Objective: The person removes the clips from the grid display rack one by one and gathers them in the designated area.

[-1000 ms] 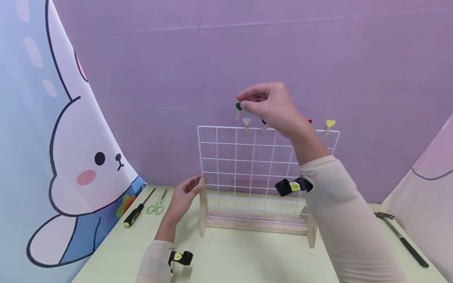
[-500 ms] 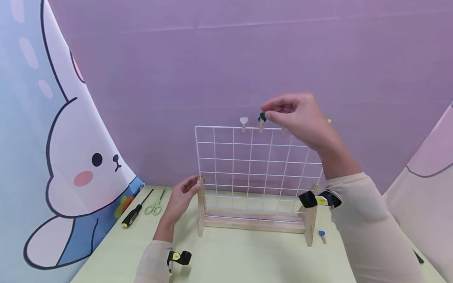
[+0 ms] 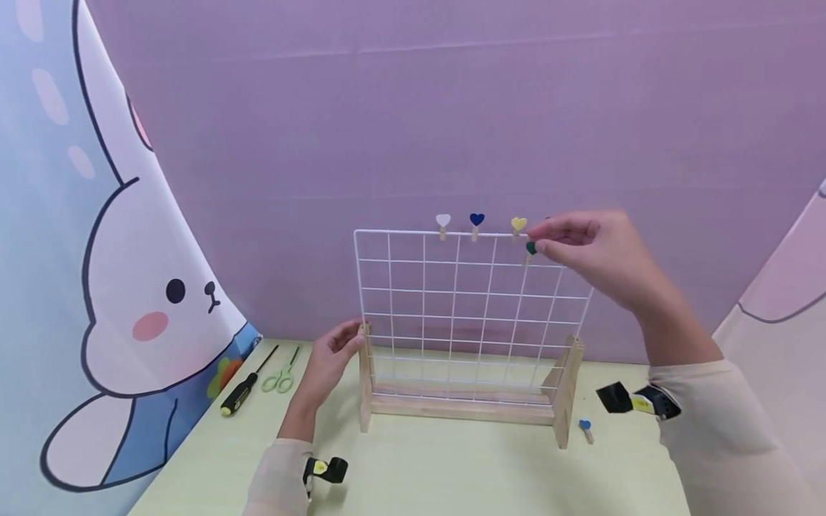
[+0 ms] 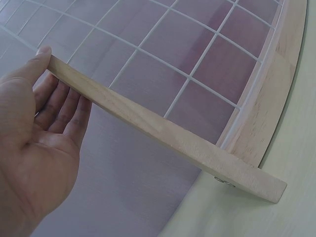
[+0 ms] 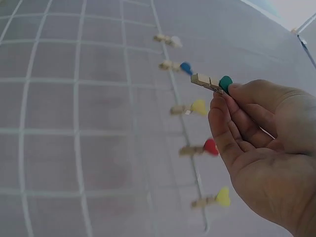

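A white wire grid rack (image 3: 454, 301) stands on a wooden base (image 3: 461, 408) on the pale green table. My left hand (image 3: 332, 352) holds the top of its left wooden post (image 3: 366, 380); in the left wrist view the thumb (image 4: 34, 64) lies on the post (image 4: 163, 133) and the fingers pass behind it. My right hand (image 3: 584, 247) pinches a green heart clothespin (image 3: 531, 248) just below the rack's top wire, near its right end. White (image 3: 442, 221), blue (image 3: 476, 219) and yellow (image 3: 518, 224) heart pins sit on the top wire. The right wrist view shows the green pin (image 5: 215, 82) beside the clipped row, including a red pin (image 5: 210, 146).
A black-and-yellow screwdriver (image 3: 241, 390) and green scissors (image 3: 282, 376) lie at the table's left back. A small blue pin (image 3: 586, 427) lies on the table by the rack's right foot (image 3: 564, 401). A bunny-print curtain (image 3: 129, 301) hangs on the left; a purple wall stands behind.
My right hand has carried the green pin rightward and down, from left of the white pin to past the yellow one. The left hand has stayed on the post.
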A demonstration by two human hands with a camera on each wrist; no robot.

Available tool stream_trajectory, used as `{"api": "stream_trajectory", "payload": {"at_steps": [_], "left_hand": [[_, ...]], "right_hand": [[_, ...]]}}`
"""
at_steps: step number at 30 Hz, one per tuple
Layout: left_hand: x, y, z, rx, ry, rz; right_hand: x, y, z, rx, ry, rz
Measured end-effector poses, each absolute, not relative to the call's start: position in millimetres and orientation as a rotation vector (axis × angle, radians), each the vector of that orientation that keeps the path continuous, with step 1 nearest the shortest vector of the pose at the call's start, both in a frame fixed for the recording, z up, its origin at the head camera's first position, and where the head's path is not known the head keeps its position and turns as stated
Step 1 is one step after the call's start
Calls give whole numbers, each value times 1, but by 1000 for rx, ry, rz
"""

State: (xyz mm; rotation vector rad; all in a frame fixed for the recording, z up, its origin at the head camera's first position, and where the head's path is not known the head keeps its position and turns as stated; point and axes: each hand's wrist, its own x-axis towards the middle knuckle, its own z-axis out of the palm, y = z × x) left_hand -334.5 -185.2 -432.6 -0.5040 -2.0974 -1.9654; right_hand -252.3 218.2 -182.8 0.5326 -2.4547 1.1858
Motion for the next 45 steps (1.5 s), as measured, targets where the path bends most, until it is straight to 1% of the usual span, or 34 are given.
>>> {"api": "stream_trajectory", "payload": {"at_steps": [8, 21, 32, 38, 45], "left_hand": [[-334, -186, -433, -548, -2091, -1977], [-336, -186, -434, -546, -2083, -1959], [-332, -187, -432, -530, -2109, -1941], [-334, -187, -432, -514, -2120, -1933], [-335, -187, -432, -520, -2104, -1962]], "right_hand": [[-249, 250, -212, 582, -2494, 1131], [-239, 286, -264, 509, -2654, 1043], [-239, 318, -310, 528, -2637, 1077], [-240, 332, -341, 509, -2648, 1109], [-238, 350, -385, 415, -2690, 1169]]}}
